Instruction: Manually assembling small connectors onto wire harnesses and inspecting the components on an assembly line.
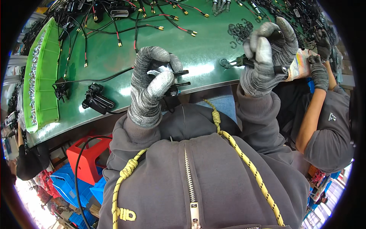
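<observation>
Pinching a small black part with my left hand, 11 o'clock on my feed, thumb against fingers. Right hand, 2 o'clock: fingers curled round a black tool, tip toward 9. Black housing at 9 on the green table, green tray outboard of it. Farther: black rings at 1, gold-tipped cables near 12.

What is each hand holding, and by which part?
The left hand pinches a black part by its left end; its exact kind is unclear. The right hand holds a black tool around its middle.
</observation>
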A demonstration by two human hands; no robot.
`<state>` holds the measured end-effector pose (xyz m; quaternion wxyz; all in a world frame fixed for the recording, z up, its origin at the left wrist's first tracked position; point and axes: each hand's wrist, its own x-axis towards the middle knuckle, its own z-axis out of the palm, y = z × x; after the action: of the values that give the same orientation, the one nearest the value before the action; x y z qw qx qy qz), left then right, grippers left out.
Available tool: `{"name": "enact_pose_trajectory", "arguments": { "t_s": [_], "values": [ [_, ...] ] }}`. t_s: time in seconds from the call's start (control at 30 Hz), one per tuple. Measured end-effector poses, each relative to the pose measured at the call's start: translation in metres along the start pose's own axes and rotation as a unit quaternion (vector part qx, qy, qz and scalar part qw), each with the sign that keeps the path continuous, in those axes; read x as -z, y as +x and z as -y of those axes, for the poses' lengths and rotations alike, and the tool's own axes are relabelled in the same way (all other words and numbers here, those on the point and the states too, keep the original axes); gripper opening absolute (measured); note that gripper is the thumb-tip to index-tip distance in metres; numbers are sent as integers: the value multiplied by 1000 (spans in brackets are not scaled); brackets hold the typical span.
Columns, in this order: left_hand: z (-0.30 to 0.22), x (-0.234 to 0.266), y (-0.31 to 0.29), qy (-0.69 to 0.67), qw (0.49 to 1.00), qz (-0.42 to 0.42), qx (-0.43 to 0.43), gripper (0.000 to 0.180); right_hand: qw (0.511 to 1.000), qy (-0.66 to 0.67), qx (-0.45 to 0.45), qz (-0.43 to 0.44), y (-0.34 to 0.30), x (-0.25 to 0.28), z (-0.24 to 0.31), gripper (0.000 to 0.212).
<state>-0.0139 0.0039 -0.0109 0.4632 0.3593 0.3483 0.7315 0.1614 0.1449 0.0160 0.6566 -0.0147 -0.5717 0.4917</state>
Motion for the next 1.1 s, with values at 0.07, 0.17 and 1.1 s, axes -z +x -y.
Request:
{"name": "enact_pose_trajectory", "arguments": {
  "t_s": [0.07,0.17,1.1],
  "values": [
    [-1,-1,-1,0,1000,-4,4,31,999,22,1,39,5,3,-3,51],
    [0,0,0,-2,1000,-4,9,31,998,-8,4,59,6,-5,-2,51],
    [2,5,-1,-33,999,2,19,30,965,209,-150,53,25,41,-7,59]
  ]
}}
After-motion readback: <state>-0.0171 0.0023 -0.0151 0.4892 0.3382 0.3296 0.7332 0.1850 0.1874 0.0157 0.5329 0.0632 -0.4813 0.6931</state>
